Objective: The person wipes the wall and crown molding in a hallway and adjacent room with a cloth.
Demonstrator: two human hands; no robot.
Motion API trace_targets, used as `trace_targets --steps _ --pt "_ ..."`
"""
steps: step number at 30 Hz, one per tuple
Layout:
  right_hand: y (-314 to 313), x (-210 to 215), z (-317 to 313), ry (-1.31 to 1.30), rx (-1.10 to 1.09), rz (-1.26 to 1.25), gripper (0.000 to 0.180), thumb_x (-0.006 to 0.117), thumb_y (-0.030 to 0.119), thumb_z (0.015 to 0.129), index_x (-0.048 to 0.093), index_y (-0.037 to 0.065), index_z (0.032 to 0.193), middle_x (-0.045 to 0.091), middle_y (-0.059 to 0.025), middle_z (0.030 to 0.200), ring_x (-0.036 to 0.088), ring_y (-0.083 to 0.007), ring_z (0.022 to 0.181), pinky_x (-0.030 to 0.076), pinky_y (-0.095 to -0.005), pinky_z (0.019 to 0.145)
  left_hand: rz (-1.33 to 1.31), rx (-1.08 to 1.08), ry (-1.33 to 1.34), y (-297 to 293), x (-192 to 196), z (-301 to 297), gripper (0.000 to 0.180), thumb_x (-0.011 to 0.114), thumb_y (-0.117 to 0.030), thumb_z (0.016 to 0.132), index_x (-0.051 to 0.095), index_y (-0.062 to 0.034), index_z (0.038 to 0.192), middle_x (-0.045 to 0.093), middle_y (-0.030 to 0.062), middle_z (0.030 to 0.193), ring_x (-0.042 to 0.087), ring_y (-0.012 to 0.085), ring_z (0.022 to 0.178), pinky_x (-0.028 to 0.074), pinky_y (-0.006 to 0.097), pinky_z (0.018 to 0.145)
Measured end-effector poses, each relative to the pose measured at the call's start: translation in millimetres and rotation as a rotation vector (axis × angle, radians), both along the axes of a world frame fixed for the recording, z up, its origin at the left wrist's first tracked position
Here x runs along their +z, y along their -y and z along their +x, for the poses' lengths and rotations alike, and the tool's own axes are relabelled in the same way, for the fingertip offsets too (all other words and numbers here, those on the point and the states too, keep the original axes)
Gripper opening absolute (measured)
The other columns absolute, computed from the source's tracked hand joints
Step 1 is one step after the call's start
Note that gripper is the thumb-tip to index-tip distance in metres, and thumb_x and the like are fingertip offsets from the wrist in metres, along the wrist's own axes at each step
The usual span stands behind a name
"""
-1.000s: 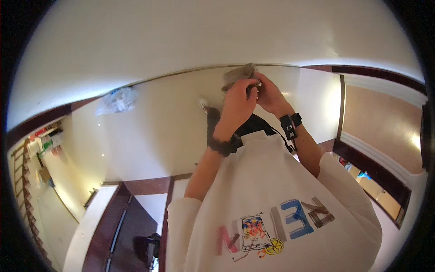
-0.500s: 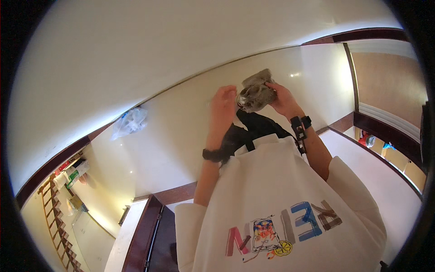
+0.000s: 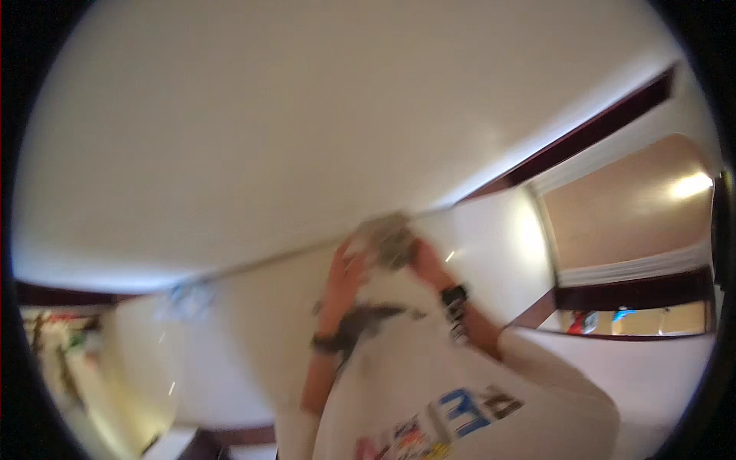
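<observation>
A crumpled grey-brown bundle [image 3: 393, 242], perhaps wrapped in clear plastic, is held up in front of my chest. My right hand [image 3: 429, 264] is closed on its right side. On the other side my left hand [image 3: 345, 272] is against or very close to the bundle; blur smears its fingers, so whether it grips cannot be told. Both wrists wear dark bands, the left band [image 3: 328, 342] and the right band [image 3: 454, 294]. Below the hands, a blurred black cloth or strap [image 3: 372, 322] lies along the top of my white printed shirt [image 3: 475, 383].
A pale wall or panel fills the top, with a dark red-brown beam [image 3: 590, 138] at its right end. A clear plastic bag [image 3: 186, 301] is at the left. Shelves with red and blue items [image 3: 613, 318] show at the right, blurred clutter [image 3: 65, 345] at the far left.
The view has swung and blurred, so hands and bundle appear lower and further left. My left hand, earlier apart from the bundle, has come up to it. The right hand keeps its hold.
</observation>
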State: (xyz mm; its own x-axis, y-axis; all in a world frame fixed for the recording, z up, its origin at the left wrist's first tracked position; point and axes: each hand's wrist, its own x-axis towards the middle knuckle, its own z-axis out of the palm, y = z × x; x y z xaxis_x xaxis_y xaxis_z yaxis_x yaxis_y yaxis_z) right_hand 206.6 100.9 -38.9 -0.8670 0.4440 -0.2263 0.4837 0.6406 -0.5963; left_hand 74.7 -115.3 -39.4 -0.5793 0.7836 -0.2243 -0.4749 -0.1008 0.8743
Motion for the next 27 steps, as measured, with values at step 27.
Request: trace_targets --steps 27 --pt "5.7 70.9 -9.3 -0.45 -0.173 -0.745 0.059 0.07 0.012 0.1 0.045 0.005 0.153 0.066 -0.0084 0.131 0.062 -0.0165 0.116 0.056 -0.034 0.094 -0.254 0.143 -0.437 -61.1 75.1 2.9 0.044 0.073 -0.029 0.1 0.056 -0.001 0.13 0.072 0.0149 0.104 0.073 0.0219 0.088 0.059 0.034 0.074"
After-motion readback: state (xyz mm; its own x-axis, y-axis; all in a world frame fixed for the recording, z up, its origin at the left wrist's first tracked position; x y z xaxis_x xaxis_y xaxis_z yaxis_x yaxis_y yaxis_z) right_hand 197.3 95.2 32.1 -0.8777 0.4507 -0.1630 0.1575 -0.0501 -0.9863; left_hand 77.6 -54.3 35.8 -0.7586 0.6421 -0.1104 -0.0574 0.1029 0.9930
